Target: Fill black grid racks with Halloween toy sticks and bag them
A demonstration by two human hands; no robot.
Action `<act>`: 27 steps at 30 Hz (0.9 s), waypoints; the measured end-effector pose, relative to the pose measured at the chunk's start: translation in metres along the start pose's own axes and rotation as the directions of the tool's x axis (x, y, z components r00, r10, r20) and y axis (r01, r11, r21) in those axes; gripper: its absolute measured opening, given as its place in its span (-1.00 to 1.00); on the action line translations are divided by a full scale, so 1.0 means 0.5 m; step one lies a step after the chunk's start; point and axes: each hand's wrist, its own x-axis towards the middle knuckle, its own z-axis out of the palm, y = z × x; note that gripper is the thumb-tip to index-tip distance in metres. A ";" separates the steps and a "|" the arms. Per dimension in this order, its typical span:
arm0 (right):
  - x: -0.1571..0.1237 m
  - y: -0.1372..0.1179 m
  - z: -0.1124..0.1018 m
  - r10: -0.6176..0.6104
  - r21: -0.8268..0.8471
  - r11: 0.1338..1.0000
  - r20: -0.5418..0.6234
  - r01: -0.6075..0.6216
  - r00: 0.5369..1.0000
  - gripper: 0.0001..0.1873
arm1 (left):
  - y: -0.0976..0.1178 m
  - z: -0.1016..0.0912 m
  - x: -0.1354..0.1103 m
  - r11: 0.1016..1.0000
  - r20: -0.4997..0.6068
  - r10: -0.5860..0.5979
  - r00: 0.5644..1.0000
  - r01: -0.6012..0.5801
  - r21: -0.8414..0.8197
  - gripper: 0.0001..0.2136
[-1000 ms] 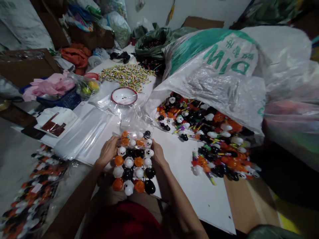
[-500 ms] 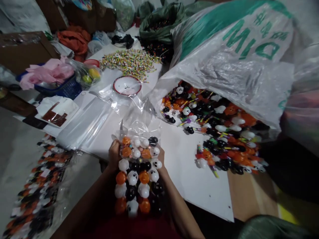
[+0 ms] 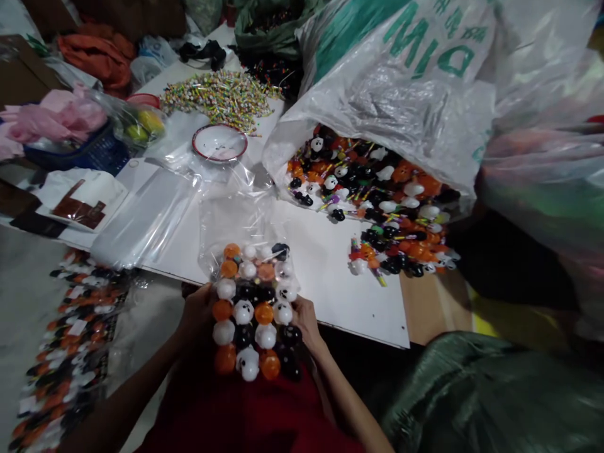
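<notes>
In front of my body is a block of Halloween figures (image 3: 243, 311), rows of round orange, white and black heads, some with ghost faces. A clear plastic bag (image 3: 236, 217) covers its far rows, and the loose end of the bag reaches out over the table. My left hand (image 3: 198, 308) grips the block's left side, fingers partly hidden behind it. On the right side my right hand (image 3: 306, 318) is closed around the edge, its fingertips out of sight. The near rows of heads stick out of the bag.
Loose figures (image 3: 406, 245) spill from a big white sack (image 3: 425, 100) on the right. Flat clear bags (image 3: 151, 211) lie at the table's left. Farther back are a red-rimmed bowl (image 3: 219, 143) and a pile of small colourful pieces (image 3: 217, 94). More packed figures (image 3: 70, 340) line the floor.
My view has shifted right, so the surroundings sit farther left. Both hands now hold the block nearer its middle rows, and the loose end of the bag shows more fully beyond it.
</notes>
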 end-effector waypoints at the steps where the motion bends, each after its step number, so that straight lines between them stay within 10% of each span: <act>1: -0.006 0.004 0.000 -0.001 -0.019 1.000 0.002 0.001 1.000 -0.63 | 0.001 -0.001 -0.010 0.999 -0.019 -0.004 1.000 0.004 0.044 -0.75; 6: 0.045 -0.026 -0.016 -0.158 -0.154 0.980 -0.241 0.123 0.958 -0.69 | 0.045 0.004 0.013 0.991 -0.295 0.096 0.951 -0.064 0.115 -0.73; 12: 0.062 -0.076 -0.064 -0.552 -0.341 0.825 -0.310 0.451 0.775 -0.91 | 0.078 -0.020 0.018 0.928 -0.430 0.349 0.833 -0.242 0.284 -0.76; 22: -0.076 -0.095 -0.124 -0.740 -0.525 0.504 0.145 0.686 0.656 -0.84 | 0.067 -0.076 -0.082 0.491 0.054 0.792 0.609 -0.686 0.537 -0.86; 27: -0.161 -0.093 -0.126 -0.617 -0.438 0.554 0.355 0.708 0.703 -0.82 | 0.032 -0.078 -0.154 0.584 0.262 0.688 0.677 -0.730 0.355 -0.80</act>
